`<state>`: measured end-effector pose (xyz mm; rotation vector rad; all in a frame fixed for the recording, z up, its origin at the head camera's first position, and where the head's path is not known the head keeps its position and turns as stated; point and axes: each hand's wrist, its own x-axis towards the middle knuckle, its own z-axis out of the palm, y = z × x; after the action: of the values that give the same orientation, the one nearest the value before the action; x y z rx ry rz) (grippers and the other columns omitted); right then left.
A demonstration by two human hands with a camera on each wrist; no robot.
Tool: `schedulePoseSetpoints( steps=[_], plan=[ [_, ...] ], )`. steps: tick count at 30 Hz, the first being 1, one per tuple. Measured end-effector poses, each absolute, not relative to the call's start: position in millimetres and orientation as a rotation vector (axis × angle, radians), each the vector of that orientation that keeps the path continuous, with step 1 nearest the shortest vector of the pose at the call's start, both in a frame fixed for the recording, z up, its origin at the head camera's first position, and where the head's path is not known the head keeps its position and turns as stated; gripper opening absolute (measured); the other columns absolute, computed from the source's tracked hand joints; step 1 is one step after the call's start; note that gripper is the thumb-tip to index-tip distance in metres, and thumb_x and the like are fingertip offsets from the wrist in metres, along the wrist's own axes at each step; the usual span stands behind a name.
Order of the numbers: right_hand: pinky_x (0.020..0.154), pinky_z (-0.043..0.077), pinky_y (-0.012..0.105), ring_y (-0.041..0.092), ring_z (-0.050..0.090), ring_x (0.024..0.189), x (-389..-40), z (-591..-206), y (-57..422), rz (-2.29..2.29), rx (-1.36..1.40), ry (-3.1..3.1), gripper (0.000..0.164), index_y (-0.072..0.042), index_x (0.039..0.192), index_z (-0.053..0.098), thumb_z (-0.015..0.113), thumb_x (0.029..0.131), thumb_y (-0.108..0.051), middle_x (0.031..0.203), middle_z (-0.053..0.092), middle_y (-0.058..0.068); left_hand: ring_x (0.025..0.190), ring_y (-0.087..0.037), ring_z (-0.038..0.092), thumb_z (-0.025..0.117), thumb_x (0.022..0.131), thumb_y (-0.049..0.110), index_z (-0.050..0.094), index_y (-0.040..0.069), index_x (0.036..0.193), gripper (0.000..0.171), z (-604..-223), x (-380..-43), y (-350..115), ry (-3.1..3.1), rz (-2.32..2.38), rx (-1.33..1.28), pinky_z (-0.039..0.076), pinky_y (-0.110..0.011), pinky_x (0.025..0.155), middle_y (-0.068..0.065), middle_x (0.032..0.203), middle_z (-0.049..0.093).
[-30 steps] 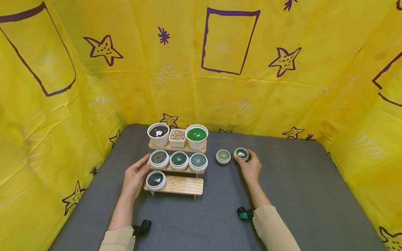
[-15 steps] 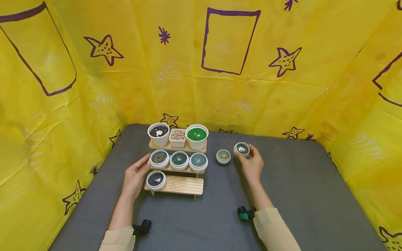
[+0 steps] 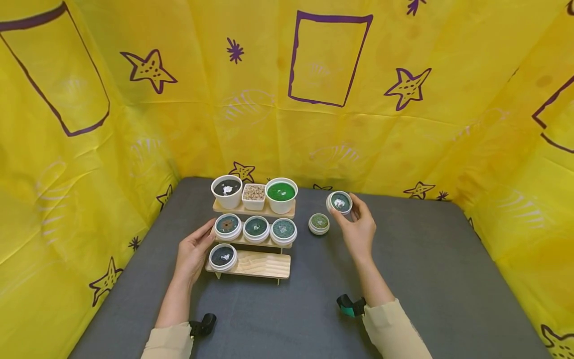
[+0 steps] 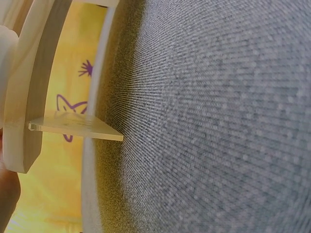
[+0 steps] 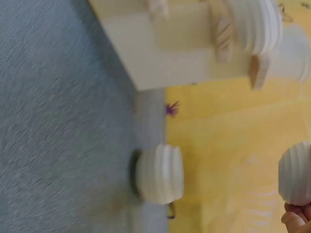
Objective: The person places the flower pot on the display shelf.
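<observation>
My right hand (image 3: 358, 227) pinches a small white ribbed bowl (image 3: 339, 202) with a dark green filling and a whitish patch on top. It is held up above the grey table, and in the right wrist view the fingertips (image 5: 294, 219) grip the bowl (image 5: 295, 174). A similar bowl (image 3: 319, 224) with lighter green filling stands on the table just left of it. My left hand (image 3: 194, 254) holds the left end of the tiered wooden stand's middle shelf (image 3: 246, 241), beside a bowl (image 3: 227, 227). At the left wrist view's edge, a finger (image 4: 7, 191) meets the wooden board (image 4: 29, 97).
Two large white tubs (image 3: 280, 196) and a square dish of grainy bits (image 3: 253, 196) fill the top shelf. Several bowls line the middle shelf. On the lowest shelf (image 3: 262, 264) one dark-filled bowl (image 3: 222, 257) sits left. Yellow patterned cloth (image 3: 251, 124) walls the table.
My right hand has lifted its bowl from the table, raising it up and slightly left. The left hand stays at the stand.
</observation>
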<state>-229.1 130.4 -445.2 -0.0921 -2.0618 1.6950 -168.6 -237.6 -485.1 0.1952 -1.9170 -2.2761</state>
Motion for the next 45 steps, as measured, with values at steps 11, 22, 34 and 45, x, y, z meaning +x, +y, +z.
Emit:
schedulePoseSetpoints(
  steps=[11, 22, 34, 45],
  plan=[
    [0.105, 0.046, 0.011, 0.015, 0.060, 0.120, -201.1, -410.8, 111.4, 1.789, 0.079, -1.943, 0.062, -0.004, 0.132, 0.061, 0.084, 0.075, -0.003, 0.133, 0.062, 0.006, 0.108, 0.012, 0.060, 0.059, 0.097, 0.003, 0.040, -0.013, 0.144, 0.053, -484.8, -169.4, -236.9, -1.894, -2.294, 0.164, 0.050, -0.006, 0.093, 0.026, 0.108, 0.068],
    [0.099, 0.051, 0.013, 0.008, 0.062, 0.113, -170.8, -399.4, 84.8, 1.742, 0.376, -1.993, 0.062, -0.009, 0.130, 0.063, 0.085, 0.073, -0.002, 0.129, 0.065, 0.011, 0.108, 0.013, 0.060, 0.060, 0.096, 0.004, 0.040, -0.013, 0.144, 0.054, -485.8, -168.5, -237.5, -1.886, -2.286, 0.174, 0.050, -0.007, 0.094, 0.027, 0.108, 0.068],
    [0.101, 0.053, 0.020, 0.011, 0.063, 0.116, -146.4, -407.1, 57.3, 1.757, 0.593, -2.042, 0.064, -0.006, 0.130, 0.062, 0.087, 0.071, -0.003, 0.126, 0.066, 0.013, 0.108, 0.014, 0.060, 0.060, 0.097, 0.004, 0.040, -0.010, 0.145, 0.054, -484.4, -167.9, -237.3, -1.905, -2.284, 0.218, 0.050, -0.008, 0.095, 0.029, 0.108, 0.067],
    [0.099, 0.055, 0.026, 0.020, 0.066, 0.115, -137.9, -426.9, 36.8, 1.684, 0.800, -2.085, 0.062, -0.004, 0.129, 0.063, 0.088, 0.072, -0.008, 0.125, 0.067, 0.013, 0.108, 0.013, 0.060, 0.060, 0.096, 0.005, 0.040, -0.012, 0.144, 0.055, -486.2, -168.5, -237.4, -1.881, -2.298, 0.191, 0.050, -0.007, 0.093, 0.027, 0.108, 0.068]
  ],
)
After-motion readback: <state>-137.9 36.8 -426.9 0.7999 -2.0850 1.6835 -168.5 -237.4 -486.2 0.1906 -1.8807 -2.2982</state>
